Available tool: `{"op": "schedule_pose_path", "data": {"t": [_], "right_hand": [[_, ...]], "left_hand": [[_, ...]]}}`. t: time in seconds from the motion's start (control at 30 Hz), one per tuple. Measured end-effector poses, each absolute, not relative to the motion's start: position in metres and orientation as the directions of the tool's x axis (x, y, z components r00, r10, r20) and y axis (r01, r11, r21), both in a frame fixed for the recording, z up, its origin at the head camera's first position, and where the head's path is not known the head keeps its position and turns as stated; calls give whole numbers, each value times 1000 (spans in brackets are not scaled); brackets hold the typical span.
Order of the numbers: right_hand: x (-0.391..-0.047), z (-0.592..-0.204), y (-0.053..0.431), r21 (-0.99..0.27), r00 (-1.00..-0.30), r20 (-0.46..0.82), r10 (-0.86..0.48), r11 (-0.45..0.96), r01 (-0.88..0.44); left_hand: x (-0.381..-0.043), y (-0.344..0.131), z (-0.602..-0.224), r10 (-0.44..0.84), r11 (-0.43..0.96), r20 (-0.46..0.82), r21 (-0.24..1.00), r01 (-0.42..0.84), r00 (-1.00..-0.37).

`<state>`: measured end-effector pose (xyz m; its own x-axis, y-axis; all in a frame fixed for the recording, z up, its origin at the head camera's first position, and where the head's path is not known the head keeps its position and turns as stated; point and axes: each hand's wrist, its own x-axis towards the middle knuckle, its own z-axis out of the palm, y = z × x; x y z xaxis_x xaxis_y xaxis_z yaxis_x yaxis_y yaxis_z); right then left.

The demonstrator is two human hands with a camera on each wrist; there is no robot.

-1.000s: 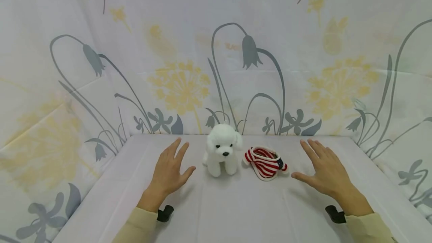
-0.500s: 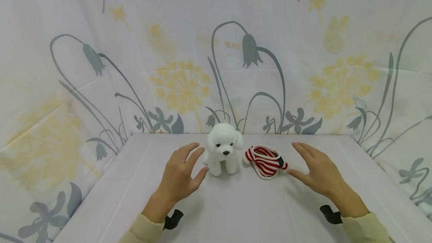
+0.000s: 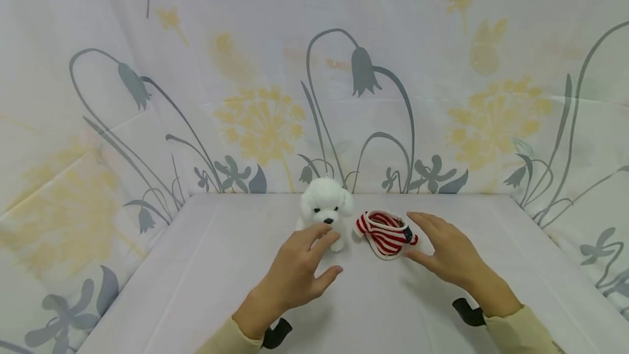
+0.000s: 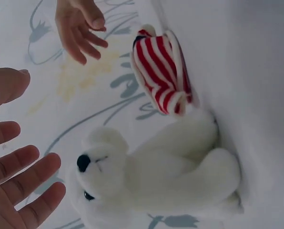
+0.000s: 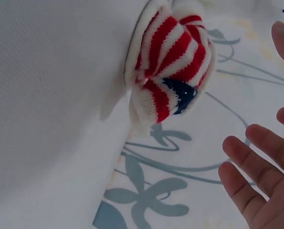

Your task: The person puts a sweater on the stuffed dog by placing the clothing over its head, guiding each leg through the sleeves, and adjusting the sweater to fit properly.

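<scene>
A white plush dog sits upright on the table, its lower front partly hidden in the head view by my left hand. That hand hovers on the near side of the dog with relaxed, spread fingers and holds nothing; the left wrist view shows a gap between its fingertips and the dog. To the dog's right lies a small knitted garment with red and white stripes and a navy patch. My right hand is held just right of the garment, fingers loosely extended, apart from it in the right wrist view.
A white cloth covers the table. Behind and at both sides hangs a curtain printed with grey and yellow flowers. Black wrist mounts show under both forearms, which wear beige sleeves.
My left hand has moved right, from beside the dog to in front of it. The right hand has come left, closer to the striped garment. Dog and garment stay in place.
</scene>
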<state>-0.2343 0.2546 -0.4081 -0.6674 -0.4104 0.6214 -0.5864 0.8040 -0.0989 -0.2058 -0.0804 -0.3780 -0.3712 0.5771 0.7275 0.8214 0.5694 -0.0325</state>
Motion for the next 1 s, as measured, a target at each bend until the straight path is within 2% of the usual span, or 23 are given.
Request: {"op": "schedule_pose_path", "data": {"t": [0.1, 0.2, 0.4, 0.63, 0.87, 1.0], "right_hand": [[-236, -409, 251, -116, -676, 611, -412, 798, -591], [-238, -411, 249, -163, -720, 564, -403, 801, -576], [-242, -416, 246, -259, -815, 436, -381, 815, -519], [-255, -424, 246, -295, -832, 397, -388, 804, -516], [-265, -428, 244, -313, -824, 392, -409, 783, -537], [-267, -432, 244, -302, -831, 364, -421, 791, -532]], "left_hand": [[-209, -62, -380, 610, 547, 694, -21, 837, -381], [-215, -42, -386, 642, 527, 651, 10, 850, -405], [-236, -6, -401, 643, 561, 550, 135, 817, -533], [-266, 15, -414, 577, 647, 398, 310, 697, -713], [-289, 31, -422, 527, 682, 285, 420, 599, -801], [-296, 38, -429, 525, 692, 233, 442, 570, -818]]}}
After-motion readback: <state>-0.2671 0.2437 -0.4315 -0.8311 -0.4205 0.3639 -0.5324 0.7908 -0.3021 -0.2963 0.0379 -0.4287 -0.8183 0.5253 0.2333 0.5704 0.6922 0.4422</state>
